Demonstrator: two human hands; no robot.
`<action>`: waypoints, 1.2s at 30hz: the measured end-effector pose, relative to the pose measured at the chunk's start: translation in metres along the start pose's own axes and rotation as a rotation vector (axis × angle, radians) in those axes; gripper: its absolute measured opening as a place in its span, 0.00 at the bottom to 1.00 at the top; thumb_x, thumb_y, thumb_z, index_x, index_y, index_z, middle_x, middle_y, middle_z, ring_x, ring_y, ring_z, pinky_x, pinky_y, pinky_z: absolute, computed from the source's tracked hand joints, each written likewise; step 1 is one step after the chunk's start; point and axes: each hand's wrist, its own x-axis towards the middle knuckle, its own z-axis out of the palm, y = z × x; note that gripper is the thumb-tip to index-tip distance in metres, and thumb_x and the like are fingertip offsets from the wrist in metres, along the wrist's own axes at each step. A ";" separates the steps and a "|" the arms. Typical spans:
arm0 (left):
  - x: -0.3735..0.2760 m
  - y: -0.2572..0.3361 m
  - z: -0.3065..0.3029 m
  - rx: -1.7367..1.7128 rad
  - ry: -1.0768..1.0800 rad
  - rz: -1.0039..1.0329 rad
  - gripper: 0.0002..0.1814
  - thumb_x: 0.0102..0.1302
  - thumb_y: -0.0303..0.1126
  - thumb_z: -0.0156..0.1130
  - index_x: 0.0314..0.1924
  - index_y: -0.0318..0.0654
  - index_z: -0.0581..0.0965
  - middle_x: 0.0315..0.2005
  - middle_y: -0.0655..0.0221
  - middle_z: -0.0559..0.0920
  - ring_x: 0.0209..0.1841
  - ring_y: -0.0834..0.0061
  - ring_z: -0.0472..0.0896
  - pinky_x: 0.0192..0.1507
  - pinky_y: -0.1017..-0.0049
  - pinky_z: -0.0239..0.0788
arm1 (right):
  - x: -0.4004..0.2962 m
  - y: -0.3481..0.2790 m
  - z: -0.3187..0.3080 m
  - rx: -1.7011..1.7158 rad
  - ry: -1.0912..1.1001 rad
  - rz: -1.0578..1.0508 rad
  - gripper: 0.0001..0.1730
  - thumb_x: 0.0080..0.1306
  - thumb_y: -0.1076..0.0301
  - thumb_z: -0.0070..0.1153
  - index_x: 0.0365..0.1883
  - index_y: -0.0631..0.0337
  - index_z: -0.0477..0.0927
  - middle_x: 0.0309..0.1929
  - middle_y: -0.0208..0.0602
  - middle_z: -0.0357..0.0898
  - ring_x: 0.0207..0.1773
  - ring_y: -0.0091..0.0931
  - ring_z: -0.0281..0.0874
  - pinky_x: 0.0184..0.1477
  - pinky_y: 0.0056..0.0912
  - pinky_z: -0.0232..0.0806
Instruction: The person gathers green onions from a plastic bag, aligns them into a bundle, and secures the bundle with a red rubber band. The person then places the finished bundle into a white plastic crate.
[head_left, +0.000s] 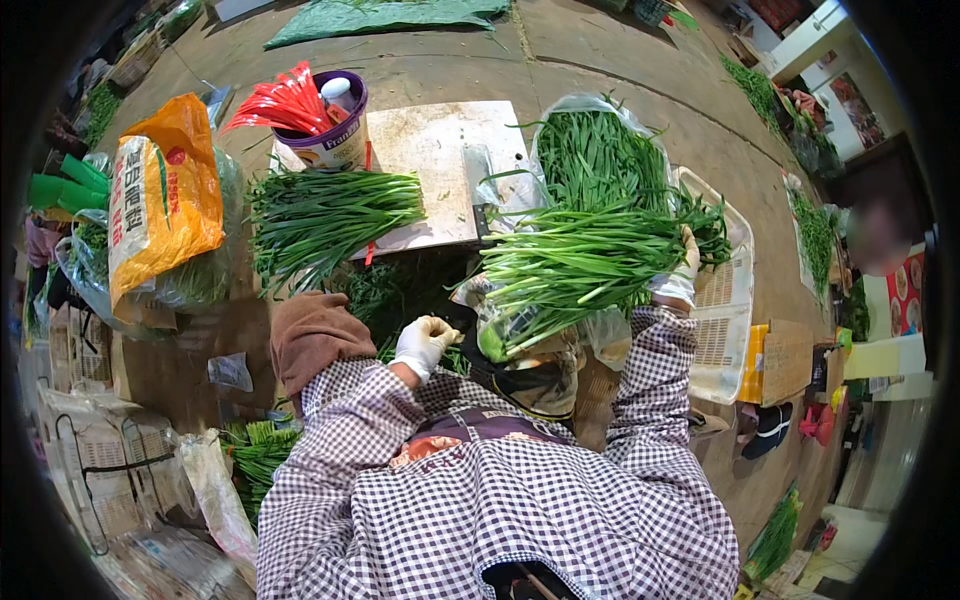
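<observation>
My right hand (677, 271), in a white glove, grips a large bunch of garlic chives (577, 259) at its leafy right end. The pale stem ends point left and down towards my lap. My left hand (424, 343), also gloved, is near my lap, apart from the bunch, with fingertips drawn together; I see nothing clearly held. A second chive bunch (337, 217) lies across the left side of a white board (450, 142), with a red tie strip (369, 251) by it. Behind the held bunch, more chives (600, 157) fill a clear plastic bag.
A purple-rimmed tub (326, 146) holding red strips (281, 105) stands at the board's back left. An orange printed sack (169, 202) is further left. A white plastic crate (720, 300) sits at right, beside a cardboard box (786, 360). A brown cloth (319, 337) covers my left knee.
</observation>
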 end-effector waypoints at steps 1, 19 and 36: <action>-0.003 0.000 -0.002 -0.037 -0.103 -0.038 0.10 0.58 0.29 0.69 0.33 0.30 0.79 0.31 0.67 0.84 0.33 0.80 0.81 0.38 0.79 0.73 | -0.002 0.000 0.002 -0.013 0.016 0.012 0.12 0.67 0.58 0.50 0.36 0.56 0.79 0.38 0.36 0.81 0.40 0.34 0.78 0.47 0.46 0.74; -0.039 0.070 0.063 -0.700 -0.234 -0.067 0.11 0.59 0.27 0.69 0.40 0.29 0.81 0.32 0.69 0.84 0.32 0.83 0.79 0.38 0.82 0.72 | -0.028 0.022 0.044 -0.057 0.027 0.034 0.17 0.62 0.57 0.55 0.44 0.57 0.77 0.42 0.40 0.80 0.41 0.38 0.78 0.47 0.46 0.73; -0.055 0.072 -0.004 0.428 -0.029 0.334 0.21 0.61 0.46 0.64 0.45 0.35 0.81 0.31 0.56 0.84 0.32 0.68 0.84 0.33 0.70 0.72 | -0.034 0.022 0.047 0.008 -0.004 0.060 0.15 0.62 0.58 0.54 0.42 0.58 0.77 0.40 0.38 0.80 0.37 0.36 0.79 0.41 0.44 0.75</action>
